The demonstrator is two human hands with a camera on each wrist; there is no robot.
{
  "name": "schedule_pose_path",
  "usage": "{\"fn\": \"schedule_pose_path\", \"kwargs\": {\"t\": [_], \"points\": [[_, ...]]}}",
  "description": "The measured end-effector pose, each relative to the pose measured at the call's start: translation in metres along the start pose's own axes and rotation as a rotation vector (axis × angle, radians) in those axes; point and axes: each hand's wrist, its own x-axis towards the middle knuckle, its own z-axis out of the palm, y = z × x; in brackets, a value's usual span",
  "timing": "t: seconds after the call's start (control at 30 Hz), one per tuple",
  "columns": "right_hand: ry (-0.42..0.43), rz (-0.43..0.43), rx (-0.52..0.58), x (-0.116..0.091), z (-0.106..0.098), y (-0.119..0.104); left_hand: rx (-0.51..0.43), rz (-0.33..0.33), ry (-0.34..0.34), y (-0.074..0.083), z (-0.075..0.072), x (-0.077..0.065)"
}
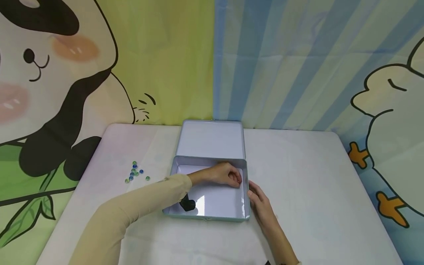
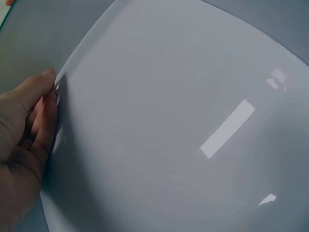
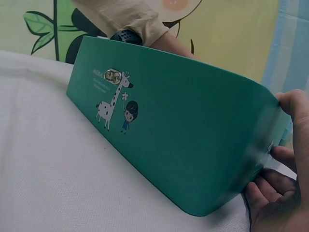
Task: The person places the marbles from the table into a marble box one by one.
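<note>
A tin box (image 1: 205,220), green outside and pale inside, lies with its lid (image 1: 210,139) laid back. My left hand (image 1: 223,174) is inside it, near the right inner wall, with fingers curled. In the left wrist view the fingertips (image 2: 48,77) of that hand meet the edge of the pale box floor (image 2: 159,96). A tiny glint shows by the thumb; whether anything is pinched there is unclear. From outside, my right hand (image 1: 262,206) touches the box's right wall. In the right wrist view its fingertips rest against the green side (image 3: 193,135), which bears a giraffe picture.
Several green and blue glass marbles (image 1: 135,172) lie scattered on the white table (image 1: 298,184), left of the box. A black device (image 1: 187,203) on the left wrist hangs over the box floor. A printed cloth (image 1: 281,66) stands behind the table.
</note>
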Motion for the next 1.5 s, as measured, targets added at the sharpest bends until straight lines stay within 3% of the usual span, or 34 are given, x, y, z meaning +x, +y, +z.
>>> {"fn": "schedule_pose_path", "kwargs": {"t": [0.37,0.57,0.83,0.97,1.1,1.27,1.37,1.5], "points": [[-0.007,-0.004,-0.011,0.006,0.001,-0.005,0.027,0.012,-0.020,-0.004,-0.007,0.003],[-0.007,-0.001,-0.007,0.008,0.002,-0.008,0.047,-0.002,0.002,-0.005,-0.008,0.003],[-0.023,-0.009,0.008,0.010,0.006,-0.008,0.047,-0.027,0.049,-0.001,-0.008,-0.003],[-0.029,-0.010,0.005,0.011,0.010,-0.005,0.105,-0.062,0.047,0.007,-0.016,-0.013],[-0.025,-0.007,0.011,0.010,0.013,-0.003,0.128,-0.102,0.036,0.037,-0.039,-0.042],[-0.007,-0.007,0.006,0.006,0.010,-0.003,-0.066,-0.095,0.100,0.064,-0.077,-0.101],[-0.010,-0.006,-0.004,0.003,0.007,-0.003,-0.135,-0.101,0.211,0.056,-0.094,-0.140],[-0.003,0.012,-0.019,-0.003,0.002,-0.002,-0.128,-0.167,0.398,0.026,-0.107,-0.194]]}}
